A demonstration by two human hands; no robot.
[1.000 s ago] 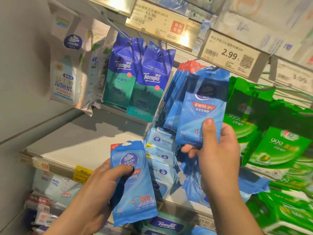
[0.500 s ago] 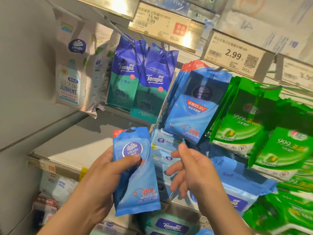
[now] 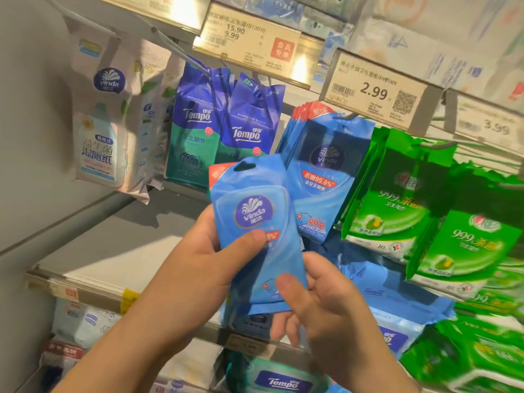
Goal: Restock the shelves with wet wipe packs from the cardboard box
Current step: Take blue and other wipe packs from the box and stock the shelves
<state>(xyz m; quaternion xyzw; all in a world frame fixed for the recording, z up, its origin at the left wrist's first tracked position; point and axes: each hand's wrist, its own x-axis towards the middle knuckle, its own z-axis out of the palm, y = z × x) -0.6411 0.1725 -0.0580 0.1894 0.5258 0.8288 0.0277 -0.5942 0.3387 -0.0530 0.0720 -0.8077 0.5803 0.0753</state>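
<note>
A blue Vinda wet wipe pack (image 3: 255,211) with a hang hole at its top stands upright in front of the shelf. My left hand (image 3: 209,259) grips its left side, thumb pressed across the front. My right hand (image 3: 317,302) pinches its lower edge, thumb on the front and fingers behind. A row of matching blue Vinda packs (image 3: 326,171) hangs on a peg just behind and to the right, under the 2.99 price tag (image 3: 374,92). The cardboard box is out of view.
Green wipe packs (image 3: 397,199) hang at the right, Tempo packs (image 3: 224,134) and a white Vinda pack (image 3: 99,131) at the left. Flat blue packs (image 3: 397,296) lie on the grey shelf board (image 3: 119,251). More packs fill the shelf below.
My left hand lifted the blue pack up and rightward toward the hanging row. My right hand, which had let go of the hung pack, came back and took hold of its lower edge.
</note>
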